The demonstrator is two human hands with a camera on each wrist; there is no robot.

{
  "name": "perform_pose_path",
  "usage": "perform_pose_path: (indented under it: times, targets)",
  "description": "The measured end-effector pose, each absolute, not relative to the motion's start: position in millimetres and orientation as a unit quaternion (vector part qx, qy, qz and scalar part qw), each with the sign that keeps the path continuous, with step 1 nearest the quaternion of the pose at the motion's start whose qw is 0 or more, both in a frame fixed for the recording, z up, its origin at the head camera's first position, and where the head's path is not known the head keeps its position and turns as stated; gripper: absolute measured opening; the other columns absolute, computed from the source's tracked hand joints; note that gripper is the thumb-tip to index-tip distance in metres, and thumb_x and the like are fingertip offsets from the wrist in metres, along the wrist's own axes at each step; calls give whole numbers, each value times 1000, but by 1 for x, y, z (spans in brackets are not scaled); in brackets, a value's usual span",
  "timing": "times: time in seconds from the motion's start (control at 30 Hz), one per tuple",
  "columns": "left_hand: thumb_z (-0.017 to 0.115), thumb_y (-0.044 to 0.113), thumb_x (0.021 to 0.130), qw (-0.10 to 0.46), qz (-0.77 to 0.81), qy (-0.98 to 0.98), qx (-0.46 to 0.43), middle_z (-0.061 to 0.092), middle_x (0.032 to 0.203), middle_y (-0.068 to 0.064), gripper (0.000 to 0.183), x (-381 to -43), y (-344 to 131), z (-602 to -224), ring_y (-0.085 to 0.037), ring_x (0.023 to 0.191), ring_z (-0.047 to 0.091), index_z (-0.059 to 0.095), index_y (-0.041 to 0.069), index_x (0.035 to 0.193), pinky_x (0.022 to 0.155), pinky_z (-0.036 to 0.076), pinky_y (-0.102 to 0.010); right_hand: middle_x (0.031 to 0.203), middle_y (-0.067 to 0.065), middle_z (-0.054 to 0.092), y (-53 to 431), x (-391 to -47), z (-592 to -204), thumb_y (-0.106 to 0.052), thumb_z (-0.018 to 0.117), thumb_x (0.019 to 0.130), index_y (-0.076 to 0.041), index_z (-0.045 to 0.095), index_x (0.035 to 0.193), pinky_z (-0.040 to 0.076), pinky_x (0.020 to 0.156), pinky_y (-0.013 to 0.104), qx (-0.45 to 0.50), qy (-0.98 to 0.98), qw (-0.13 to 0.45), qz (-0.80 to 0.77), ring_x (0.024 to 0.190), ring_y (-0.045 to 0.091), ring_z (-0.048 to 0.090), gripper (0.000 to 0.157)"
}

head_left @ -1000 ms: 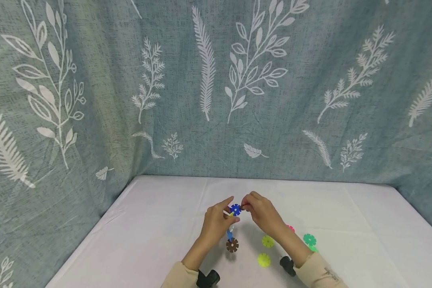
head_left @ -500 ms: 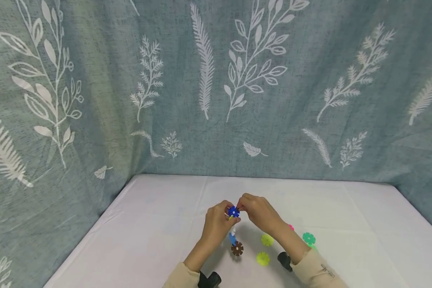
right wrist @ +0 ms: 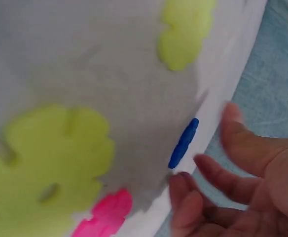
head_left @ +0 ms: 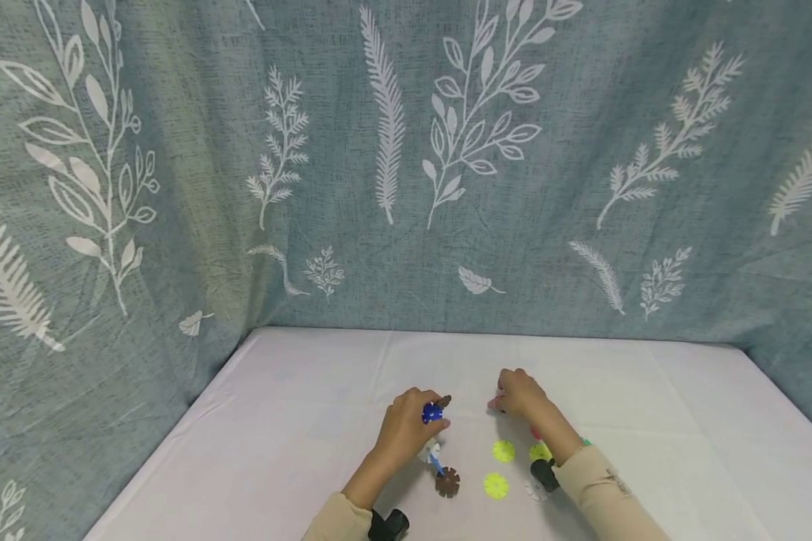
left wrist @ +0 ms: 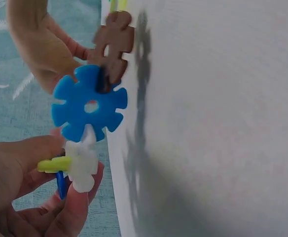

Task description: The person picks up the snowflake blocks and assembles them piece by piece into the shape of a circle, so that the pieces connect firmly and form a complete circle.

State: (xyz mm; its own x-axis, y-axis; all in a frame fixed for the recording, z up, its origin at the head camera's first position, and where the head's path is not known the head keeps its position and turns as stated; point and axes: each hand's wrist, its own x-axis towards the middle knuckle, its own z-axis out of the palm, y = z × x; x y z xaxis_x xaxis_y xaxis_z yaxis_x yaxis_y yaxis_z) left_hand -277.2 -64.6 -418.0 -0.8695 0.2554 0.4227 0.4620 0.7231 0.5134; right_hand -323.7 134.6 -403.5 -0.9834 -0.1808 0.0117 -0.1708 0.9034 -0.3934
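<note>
My left hand pinches a chain of slotted, flower-shaped plastic discs above the table. In the head view, a dark blue disc shows at its fingertips, with a small brown disc on its far side. Below hang a white disc, a lighter blue disc and a larger-looking brown disc; a yellow disc juts sideways from the white one. My right hand, fingers loosely bent, is low over the table. A blue disc, seen edge-on, is right by its fingertips.
On the white-covered table lie loose discs: yellow ones in front of the right hand, a pink one and a clear one. Part of a green disc shows beyond the right forearm. A leaf-patterned curtain hangs behind.
The right hand has left the chain and moved right, down towards the table. The small brown disc stays on the dark blue one. The left hand has lowered slightly with the chain.
</note>
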Motion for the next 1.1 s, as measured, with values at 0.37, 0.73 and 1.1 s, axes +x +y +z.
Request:
perform_pose_path:
  times: [0.37, 0.73, 1.1]
  targets:
    - [68, 13, 81, 197, -319, -908, -186, 69, 78, -6, 7, -282, -66, -421, -16, 69, 63, 71, 7, 83, 56, 46, -24, 71, 9, 65, 131, -326, -403, -2, 68, 79, 0, 59, 85, 45, 54, 28, -141, 930, 15, -339, 59, 21, 62, 11]
    - [68, 9, 80, 172, -389, -882, -204, 70, 74, -4, 7, -286, -63, -419, 0, 59, 50, 73, 4, 83, 53, 41, -16, 66, 10, 64, 115, -324, -392, 2, 58, 85, 4, 60, 88, 45, 50, 26, -210, 860, 38, -463, 55, 26, 65, 4]
    - [69, 7, 79, 164, -405, -873, -219, 72, 80, -8, 7, -283, -63, -415, -8, 68, 62, 73, 3, 84, 59, 46, -17, 71, 11, 66, 114, -323, -388, 0, 58, 86, 2, 65, 83, 48, 52, 23, -284, 862, 15, -419, 56, 7, 54, 8]
